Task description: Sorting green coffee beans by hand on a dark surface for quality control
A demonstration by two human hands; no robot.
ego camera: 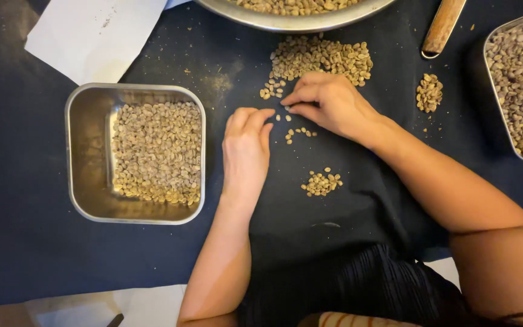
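On a dark cloth lies a large heap of pale green beans. My right hand rests just below that heap, its fingertips pressed on a few loose beans. My left hand lies flat beside it, fingers together, pointing toward the same loose beans. A short row of beans sits between the hands. A small pile lies near my left wrist's right side. Whether either hand hides a bean under its fingers I cannot tell.
A square steel tray of beans stands at the left. A round metal bowl of beans is at the top, another steel tray at the right edge. A wooden handle, a small bean pile and white paper lie nearby.
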